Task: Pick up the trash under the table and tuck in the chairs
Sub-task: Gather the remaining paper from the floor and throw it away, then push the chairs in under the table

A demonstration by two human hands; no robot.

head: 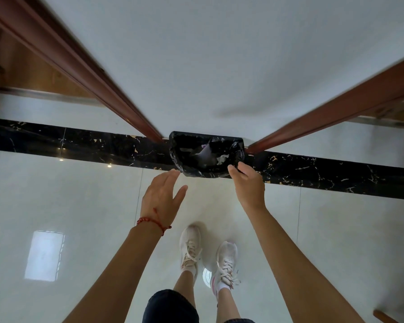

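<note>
Two hands reach toward one bin that stands on the floor against a white wall, between two dark red door frames. The bin is half-round, flat side to the wall, and lined with a glossy, crinkled black bag folded over the rim. Inside it you can see trash: a crumpled white tissue toward the right, a pale lilac-grey piece in the middle, and a faint pale scrap at the left; what else lies under them is too dark to tell.

Your right hand is at the bin's near right edge, thumb and fingers pinching the bag at the rim. Your left hand is released, fingers straight and spread, the fingertips just beside the bin's near left edge; you cannot tell from here whether they touch it. A red bead bracelet circles that wrist.

The bin sits on a black marble strip with gold veins that crosses the pale, shiny floor tiles. Your white sneakers stand near it, directly below the hands.
</note>
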